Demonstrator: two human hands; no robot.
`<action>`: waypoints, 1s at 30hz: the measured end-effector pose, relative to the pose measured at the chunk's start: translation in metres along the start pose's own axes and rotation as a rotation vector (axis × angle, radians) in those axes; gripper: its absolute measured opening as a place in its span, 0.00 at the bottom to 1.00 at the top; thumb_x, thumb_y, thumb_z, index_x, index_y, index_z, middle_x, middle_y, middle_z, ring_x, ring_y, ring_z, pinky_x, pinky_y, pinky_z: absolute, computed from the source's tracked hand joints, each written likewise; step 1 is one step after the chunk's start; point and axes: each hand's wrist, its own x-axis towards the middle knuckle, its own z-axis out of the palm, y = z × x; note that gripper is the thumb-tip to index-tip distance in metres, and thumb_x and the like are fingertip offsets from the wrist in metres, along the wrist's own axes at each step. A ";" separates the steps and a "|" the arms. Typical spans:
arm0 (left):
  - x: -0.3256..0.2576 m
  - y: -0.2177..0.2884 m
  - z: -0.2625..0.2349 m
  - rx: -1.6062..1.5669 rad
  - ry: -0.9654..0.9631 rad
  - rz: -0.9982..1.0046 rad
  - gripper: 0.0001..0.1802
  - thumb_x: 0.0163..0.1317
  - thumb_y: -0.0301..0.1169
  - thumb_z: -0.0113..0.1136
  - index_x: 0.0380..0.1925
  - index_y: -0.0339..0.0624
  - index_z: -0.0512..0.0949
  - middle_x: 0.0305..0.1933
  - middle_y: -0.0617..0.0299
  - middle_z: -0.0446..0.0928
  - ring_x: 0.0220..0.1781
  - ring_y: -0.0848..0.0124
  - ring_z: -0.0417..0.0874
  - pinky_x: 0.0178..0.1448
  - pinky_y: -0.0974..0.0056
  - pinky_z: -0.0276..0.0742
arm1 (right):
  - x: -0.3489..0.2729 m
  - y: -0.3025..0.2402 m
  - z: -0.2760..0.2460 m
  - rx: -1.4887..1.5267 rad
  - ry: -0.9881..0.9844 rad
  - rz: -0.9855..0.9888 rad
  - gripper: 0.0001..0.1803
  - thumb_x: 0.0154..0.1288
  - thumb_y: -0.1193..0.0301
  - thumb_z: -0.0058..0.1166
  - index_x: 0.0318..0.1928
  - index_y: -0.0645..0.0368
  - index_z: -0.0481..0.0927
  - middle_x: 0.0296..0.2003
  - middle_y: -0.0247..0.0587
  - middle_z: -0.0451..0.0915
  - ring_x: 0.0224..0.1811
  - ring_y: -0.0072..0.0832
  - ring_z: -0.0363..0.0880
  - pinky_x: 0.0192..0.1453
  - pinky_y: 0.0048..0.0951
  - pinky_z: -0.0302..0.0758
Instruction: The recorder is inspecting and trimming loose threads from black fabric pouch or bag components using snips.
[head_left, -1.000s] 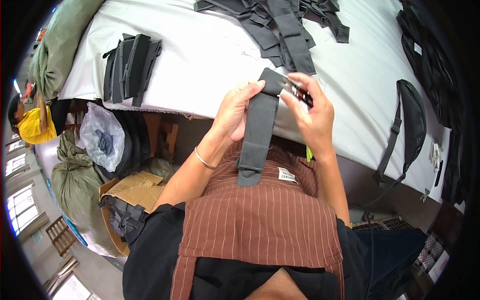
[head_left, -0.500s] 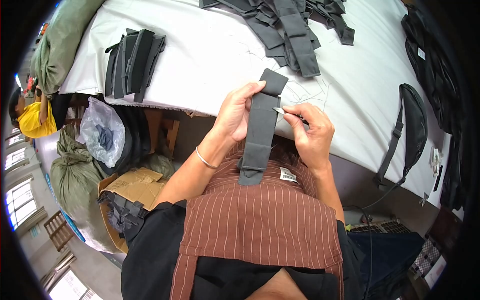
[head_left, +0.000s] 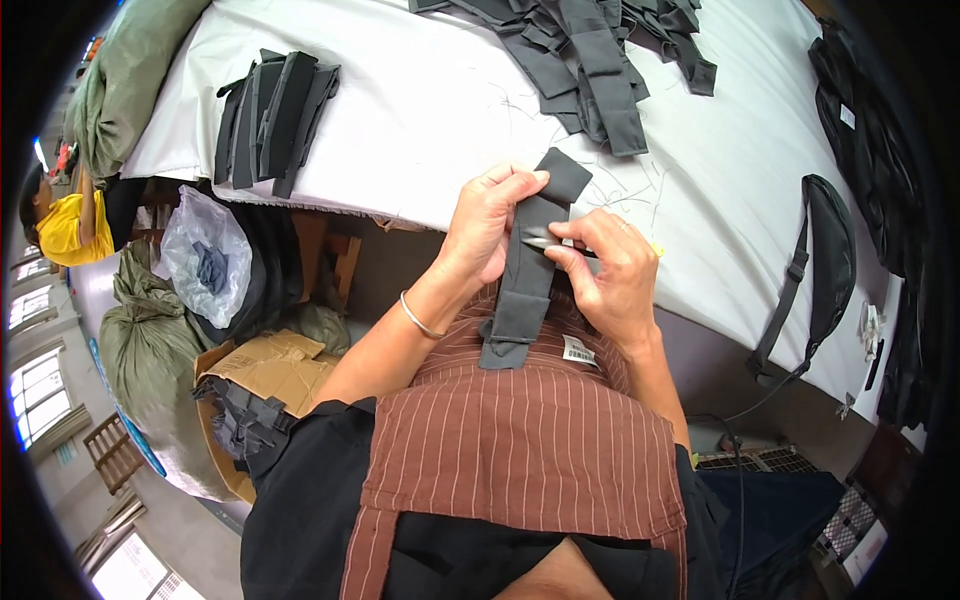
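My left hand grips a long dark grey fabric strap near its upper end; the strap hangs down over my brown striped apron. My right hand holds small metal thread snips, their tips touching the strap's right edge just under my left fingers. Both hands are at the near edge of the white-covered table.
A pile of similar grey straps lies at the table's far middle, a neat stack of them at its left. A black waist bag hangs over the right edge. Bags, cardboard and a seated person in yellow are left.
The strap has been pulled nearer to me. My right hand slid off the strap's top end down to its right edge, with the snips now against the fabric.
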 end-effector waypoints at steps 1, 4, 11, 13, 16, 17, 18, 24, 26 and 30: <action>0.001 -0.001 -0.002 -0.001 0.002 0.002 0.08 0.62 0.30 0.61 0.26 0.43 0.75 0.25 0.67 0.74 0.25 0.81 0.74 0.27 0.75 0.70 | 0.001 0.000 -0.003 0.013 -0.051 -0.033 0.09 0.51 0.73 0.66 0.33 0.59 0.81 0.27 0.36 0.79 0.29 0.31 0.80 0.32 0.31 0.73; 0.006 -0.003 -0.006 -0.014 0.033 0.014 0.07 0.61 0.29 0.61 0.25 0.43 0.75 0.24 0.68 0.74 0.24 0.81 0.73 0.26 0.75 0.68 | -0.003 -0.001 -0.005 0.205 -0.103 0.030 0.09 0.51 0.73 0.66 0.33 0.59 0.81 0.27 0.37 0.79 0.29 0.31 0.80 0.32 0.30 0.73; 0.003 0.001 0.000 -0.022 0.054 0.021 0.06 0.61 0.28 0.60 0.26 0.41 0.75 0.26 0.66 0.75 0.25 0.80 0.74 0.28 0.73 0.71 | 0.000 -0.009 0.005 0.153 0.076 0.091 0.10 0.52 0.73 0.67 0.36 0.58 0.82 0.28 0.37 0.80 0.28 0.31 0.80 0.32 0.28 0.74; 0.004 -0.001 0.002 -0.046 0.068 0.028 0.06 0.61 0.28 0.60 0.26 0.40 0.75 0.26 0.65 0.76 0.25 0.79 0.75 0.28 0.72 0.72 | 0.001 -0.011 0.007 0.115 0.095 0.088 0.11 0.52 0.73 0.67 0.37 0.58 0.82 0.28 0.36 0.80 0.27 0.30 0.79 0.32 0.29 0.73; 0.006 -0.006 0.000 -0.093 0.059 0.026 0.05 0.61 0.27 0.60 0.27 0.40 0.76 0.28 0.64 0.77 0.26 0.78 0.76 0.30 0.72 0.74 | -0.001 -0.010 0.011 0.070 0.124 0.072 0.10 0.53 0.72 0.66 0.37 0.56 0.82 0.29 0.35 0.79 0.28 0.30 0.78 0.31 0.30 0.72; 0.007 -0.007 0.000 -0.100 0.060 0.023 0.05 0.61 0.27 0.60 0.28 0.40 0.76 0.28 0.64 0.77 0.27 0.78 0.77 0.31 0.72 0.74 | -0.001 -0.009 0.013 0.059 0.138 0.064 0.10 0.54 0.71 0.65 0.38 0.55 0.82 0.27 0.34 0.78 0.27 0.30 0.77 0.31 0.31 0.71; 0.007 -0.008 -0.001 -0.107 0.060 0.020 0.05 0.61 0.27 0.60 0.28 0.40 0.76 0.28 0.64 0.77 0.27 0.78 0.77 0.32 0.72 0.74 | -0.001 -0.009 0.014 0.047 0.152 0.057 0.10 0.55 0.71 0.65 0.39 0.53 0.83 0.26 0.34 0.76 0.27 0.30 0.76 0.31 0.31 0.71; 0.010 -0.011 -0.008 -0.128 0.048 0.064 0.10 0.65 0.31 0.55 0.35 0.32 0.76 0.32 0.53 0.79 0.31 0.68 0.82 0.35 0.64 0.83 | -0.008 -0.018 0.021 -0.134 0.111 0.076 0.21 0.50 0.75 0.62 0.46 0.37 0.85 0.23 0.33 0.67 0.24 0.30 0.71 0.28 0.32 0.69; 0.009 -0.010 -0.007 -0.136 0.048 0.053 0.10 0.65 0.31 0.55 0.36 0.32 0.76 0.32 0.53 0.79 0.31 0.68 0.82 0.36 0.64 0.83 | -0.009 -0.021 0.024 -0.145 0.120 0.076 0.25 0.47 0.75 0.61 0.46 0.34 0.86 0.24 0.32 0.67 0.24 0.30 0.71 0.28 0.32 0.69; -0.001 -0.002 0.008 -0.194 -0.002 -0.018 0.10 0.65 0.32 0.56 0.35 0.34 0.77 0.30 0.57 0.78 0.31 0.71 0.82 0.38 0.65 0.82 | -0.010 -0.018 0.031 -0.038 0.201 0.116 0.17 0.58 0.77 0.60 0.46 0.41 0.87 0.23 0.31 0.65 0.21 0.24 0.66 0.25 0.27 0.65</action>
